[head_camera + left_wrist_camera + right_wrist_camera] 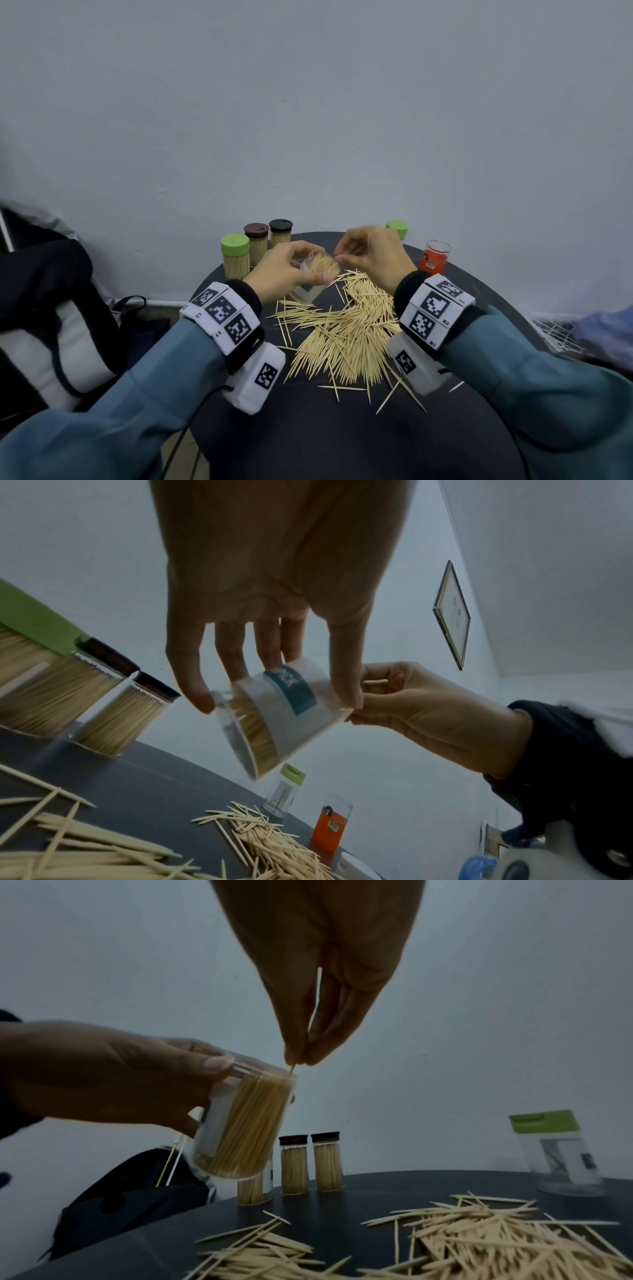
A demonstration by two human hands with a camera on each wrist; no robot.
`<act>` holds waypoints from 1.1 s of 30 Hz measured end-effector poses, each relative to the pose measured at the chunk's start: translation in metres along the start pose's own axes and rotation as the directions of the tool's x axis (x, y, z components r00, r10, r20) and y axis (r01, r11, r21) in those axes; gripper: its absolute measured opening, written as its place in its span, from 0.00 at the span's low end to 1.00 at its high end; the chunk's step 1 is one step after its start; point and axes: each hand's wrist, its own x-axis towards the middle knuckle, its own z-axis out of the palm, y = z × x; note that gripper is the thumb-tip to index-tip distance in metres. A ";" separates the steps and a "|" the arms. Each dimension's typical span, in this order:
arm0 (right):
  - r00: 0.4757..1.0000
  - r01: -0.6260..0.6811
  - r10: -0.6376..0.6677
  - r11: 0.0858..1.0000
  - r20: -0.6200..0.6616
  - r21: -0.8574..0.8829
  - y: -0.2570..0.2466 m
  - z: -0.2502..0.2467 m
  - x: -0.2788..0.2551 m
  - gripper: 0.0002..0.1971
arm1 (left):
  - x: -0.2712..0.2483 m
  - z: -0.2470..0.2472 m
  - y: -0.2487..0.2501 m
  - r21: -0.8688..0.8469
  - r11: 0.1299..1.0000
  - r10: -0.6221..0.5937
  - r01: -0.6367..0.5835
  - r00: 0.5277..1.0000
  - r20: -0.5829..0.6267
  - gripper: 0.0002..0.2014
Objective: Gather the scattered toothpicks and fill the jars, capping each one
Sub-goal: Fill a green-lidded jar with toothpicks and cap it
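Observation:
My left hand [287,265] grips a clear, uncapped jar [315,277] with a white and teal label, tilted and almost full of toothpicks [251,1123]. In the left wrist view the fingers [190,674] and thumb wrap the jar [287,712]. My right hand [371,255] pinches a single toothpick [294,1066] between thumb and fingertips, its tip right at the jar's open mouth. A big heap of loose toothpicks [346,335] lies on the round black table [308,438] just below both hands.
Three capped, full jars stand at the back left: green cap [235,255], brown cap [257,245], black cap [280,233]. A nearly empty green-capped jar [565,1153] and an open orange-labelled jar [435,255] stand at the back right. A black bag [51,291] sits left of the table.

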 end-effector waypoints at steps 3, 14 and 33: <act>1.000 0.007 -0.007 1.000 -0.012 0.010 -0.001 0.002 0.000 0.03 | -0.001 0.000 0.002 -0.007 1.000 0.000 0.000 1.000 0.012 0.26; 0.997 0.010 -0.009 1.000 0.071 -0.013 -0.003 0.002 0.002 0.06 | 0.002 0.000 -0.001 -0.018 0.999 -0.028 0.028 1.000 0.011 0.25; 0.974 0.041 -0.009 0.990 0.225 -0.135 -0.009 -0.003 0.006 0.06 | 0.000 0.004 0.003 -0.057 0.998 -0.022 0.023 0.999 0.028 0.23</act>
